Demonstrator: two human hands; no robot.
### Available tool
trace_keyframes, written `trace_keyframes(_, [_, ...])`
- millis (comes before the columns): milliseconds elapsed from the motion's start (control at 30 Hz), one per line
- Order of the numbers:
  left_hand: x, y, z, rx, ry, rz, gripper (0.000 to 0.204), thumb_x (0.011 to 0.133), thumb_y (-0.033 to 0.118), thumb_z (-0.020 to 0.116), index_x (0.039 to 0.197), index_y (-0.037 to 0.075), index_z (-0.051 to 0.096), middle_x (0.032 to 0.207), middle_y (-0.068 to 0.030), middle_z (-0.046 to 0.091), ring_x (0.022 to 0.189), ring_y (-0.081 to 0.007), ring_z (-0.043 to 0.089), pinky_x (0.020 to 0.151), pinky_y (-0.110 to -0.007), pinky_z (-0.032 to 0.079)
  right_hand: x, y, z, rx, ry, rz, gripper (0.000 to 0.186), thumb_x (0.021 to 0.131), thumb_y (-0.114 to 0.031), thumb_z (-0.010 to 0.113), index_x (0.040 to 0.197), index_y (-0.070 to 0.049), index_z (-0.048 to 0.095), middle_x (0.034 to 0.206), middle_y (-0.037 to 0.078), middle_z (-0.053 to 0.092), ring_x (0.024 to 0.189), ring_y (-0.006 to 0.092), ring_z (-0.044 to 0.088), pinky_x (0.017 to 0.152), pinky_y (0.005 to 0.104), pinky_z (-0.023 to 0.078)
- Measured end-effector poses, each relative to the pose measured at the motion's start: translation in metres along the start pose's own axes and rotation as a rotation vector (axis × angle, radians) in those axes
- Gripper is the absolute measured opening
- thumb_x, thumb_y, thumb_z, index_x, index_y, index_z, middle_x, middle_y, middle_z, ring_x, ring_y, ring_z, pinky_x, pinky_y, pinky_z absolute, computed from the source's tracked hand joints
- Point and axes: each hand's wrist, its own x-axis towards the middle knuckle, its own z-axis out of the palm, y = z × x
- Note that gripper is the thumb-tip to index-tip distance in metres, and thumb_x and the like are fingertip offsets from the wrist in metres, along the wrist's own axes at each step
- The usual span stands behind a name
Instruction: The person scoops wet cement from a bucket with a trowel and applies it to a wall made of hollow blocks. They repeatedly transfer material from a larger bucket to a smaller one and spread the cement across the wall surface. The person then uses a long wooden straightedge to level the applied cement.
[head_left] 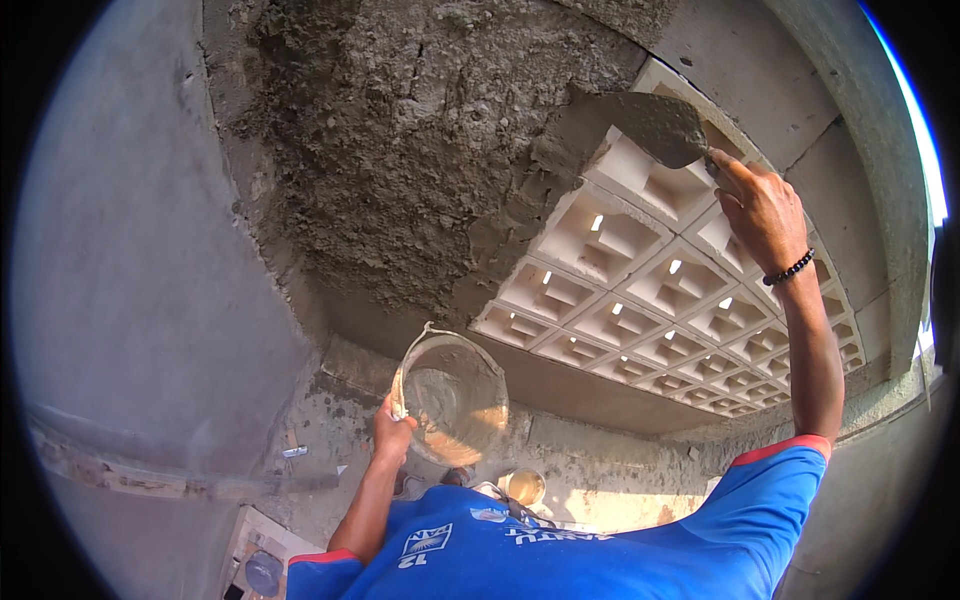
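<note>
My right hand (765, 212), with a dark bead bracelet at the wrist, is raised at the upper right and closed round the handle of a trowel (662, 128). Grey mortar coats the trowel's blade, which lies at the upper edge of the pale ventilation block panel (600, 235), next to wet mortar (572, 135) on the wall. Low in the middle, my left hand (392, 436) grips a bucket (462, 352) by its rim and handle. The bucket is tilted with its mouth toward me, and mortar smears its inside. The trowel's handle is mostly hidden by my fingers.
Rough mortar (400, 170) covers the wall left of the blocks. A smooth grey wall (150, 240) stands at the left. Below are a second bucket (525, 487) near my feet, a small tool (294, 451) and a board (255, 535) with a dark round object on it.
</note>
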Motion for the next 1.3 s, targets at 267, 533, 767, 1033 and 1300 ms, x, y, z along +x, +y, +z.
trace_keyframes(267, [-0.01,0.034,0.0,-0.116,-0.005,0.046,0.069,0.072,-0.018,0.05,0.138,0.001,0.049,0.112,-0.0055,0.061,0.096,-0.0124,0.055,0.083,-0.024,0.045,-0.097,-0.074,0.06,0.791,-0.493,-0.283,0.05,0.078,-0.005,0.062,0.126,0.003,0.054,0.094,0.023,0.062,0.082,0.04,0.061,0.074,0.0461,0.049])
trace_keyframes(533, [-0.027,0.077,0.007,-0.054,-0.065,0.116,0.076,0.068,-0.017,0.049,0.143,-0.003,0.043,0.127,-0.0085,0.058,0.114,-0.0162,0.055,0.098,-0.026,0.042,-0.149,-0.2,0.149,0.536,-0.563,-0.463,0.039,0.084,-0.01,0.058,0.123,-0.003,0.057,0.089,0.018,0.062,0.086,0.0347,0.065,0.072,0.0464,0.051])
trace_keyframes(767, [-0.033,0.098,0.007,-0.002,-0.109,0.234,0.073,0.071,-0.017,0.05,0.143,-0.003,0.044,0.129,-0.0075,0.057,0.113,-0.0126,0.054,0.096,-0.023,0.041,-0.182,-0.238,0.181,0.544,-0.429,-0.699,0.039,0.085,-0.016,0.058,0.121,-0.004,0.06,0.088,0.015,0.063,0.084,0.0303,0.064,0.072,0.0398,0.051])
trace_keyframes(1033, [-0.047,0.099,0.009,0.217,-0.082,0.263,0.069,0.073,-0.011,0.054,0.141,-0.001,0.048,0.118,-0.0082,0.065,0.102,-0.0108,0.059,0.089,-0.022,0.044,-0.168,-0.182,0.128,0.451,-0.397,-0.543,0.022,0.079,-0.012,0.061,0.098,-0.003,0.064,0.085,0.014,0.063,0.085,0.0311,0.062,0.071,0.0418,0.05])
trace_keyframes(1300, [-0.058,0.124,0.034,0.29,-0.083,0.413,0.067,0.072,-0.011,0.05,0.138,-0.001,0.051,0.103,-0.0002,0.063,0.081,-0.0057,0.052,0.071,-0.02,0.042,-0.188,-0.212,0.146,0.686,-0.694,-0.436,0.023,0.078,-0.009,0.06,0.098,0.003,0.062,0.083,0.027,0.065,0.085,0.0405,0.067,0.067,0.0493,0.054])
